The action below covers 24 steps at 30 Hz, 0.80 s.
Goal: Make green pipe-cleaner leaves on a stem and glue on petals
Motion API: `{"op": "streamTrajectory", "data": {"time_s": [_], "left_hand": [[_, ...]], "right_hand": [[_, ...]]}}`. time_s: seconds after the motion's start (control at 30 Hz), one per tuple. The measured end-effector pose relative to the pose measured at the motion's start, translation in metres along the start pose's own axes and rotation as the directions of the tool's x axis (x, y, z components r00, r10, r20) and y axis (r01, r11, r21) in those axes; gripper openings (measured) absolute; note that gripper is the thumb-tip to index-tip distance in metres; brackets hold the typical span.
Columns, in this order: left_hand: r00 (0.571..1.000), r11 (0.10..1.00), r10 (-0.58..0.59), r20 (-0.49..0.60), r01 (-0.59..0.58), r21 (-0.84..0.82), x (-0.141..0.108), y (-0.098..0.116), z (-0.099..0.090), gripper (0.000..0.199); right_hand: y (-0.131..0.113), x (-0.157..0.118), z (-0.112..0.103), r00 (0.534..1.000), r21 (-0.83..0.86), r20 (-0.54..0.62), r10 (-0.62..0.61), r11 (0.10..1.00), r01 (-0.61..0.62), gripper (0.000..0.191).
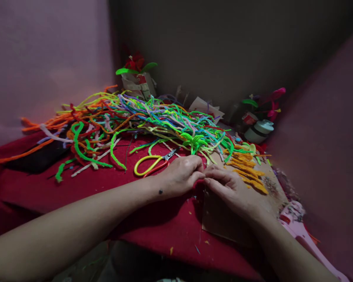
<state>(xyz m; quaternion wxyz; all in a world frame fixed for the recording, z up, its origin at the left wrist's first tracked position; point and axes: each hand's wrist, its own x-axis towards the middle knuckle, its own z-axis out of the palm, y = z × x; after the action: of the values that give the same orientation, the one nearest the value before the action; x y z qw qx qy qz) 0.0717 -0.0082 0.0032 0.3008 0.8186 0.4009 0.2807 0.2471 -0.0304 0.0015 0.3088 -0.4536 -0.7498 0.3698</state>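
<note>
My left hand (184, 174) is closed in a fist over the red cloth. Out of its top stands a looped green pipe-cleaner piece (193, 143), its petal-like loops spreading upward. Pressed close against it, my right hand (232, 188) pinches with thumb and fingers at the same spot; what lies between those fingertips is hidden. Just left of my hands, scissors (148, 164) with one yellow and one orange-red handle lie on the cloth, blades pointing to the upper right. Several folded orange pipe-cleaner pieces (247, 170) lie in a row beyond my right hand.
A large tangled heap of multicoloured pipe cleaners (164, 117) covers the back of the red cloth (164, 223). A cardboard sheet (220, 219) lies under my right hand. At right is a pink glue gun (300, 227). Behind stand a red flower (135, 62) and a white jar (259, 131).
</note>
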Motion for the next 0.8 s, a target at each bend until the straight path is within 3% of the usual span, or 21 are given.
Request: {"op": "streamTrajectory", "data": {"time_s": [0.2,0.3,0.37,0.43,0.53,0.8], "left_hand": [[1.0,0.999,-0.024,-0.013,0.023,-0.033,-0.001,0.004,-0.001,0.013],[0.995,0.98,-0.1,-0.006,0.097,-0.172,-0.001,0.005,-0.002,0.012],[0.978,0.917,-0.201,0.063,0.21,-0.339,-0.001,0.005,-0.002,0.013],[0.939,0.769,-0.275,0.206,0.344,-0.539,0.0,0.004,-0.001,0.014],[0.886,0.485,-0.272,0.375,0.462,-0.742,0.002,0.003,0.002,0.011],[0.78,0.014,-0.144,0.609,0.617,-0.787,0.003,0.003,0.002,0.008]], "right_hand": [[0.0,0.001,-0.001,0.996,-0.049,-0.069,-0.053,0.998,0.049,0.016],[0.0,0.0,-0.002,0.991,-0.082,-0.112,-0.067,0.995,0.058,0.014],[0.0,-0.002,-0.001,0.986,-0.122,-0.135,-0.098,0.989,0.081,0.013],[0.0,-0.004,0.0,0.974,-0.181,-0.162,-0.157,0.975,0.127,0.011],[-0.002,-0.006,0.002,0.947,-0.27,-0.199,-0.254,0.943,0.196,0.01],[-0.009,-0.012,0.004,0.834,-0.284,-0.168,-0.525,0.836,0.469,0.018]]}}
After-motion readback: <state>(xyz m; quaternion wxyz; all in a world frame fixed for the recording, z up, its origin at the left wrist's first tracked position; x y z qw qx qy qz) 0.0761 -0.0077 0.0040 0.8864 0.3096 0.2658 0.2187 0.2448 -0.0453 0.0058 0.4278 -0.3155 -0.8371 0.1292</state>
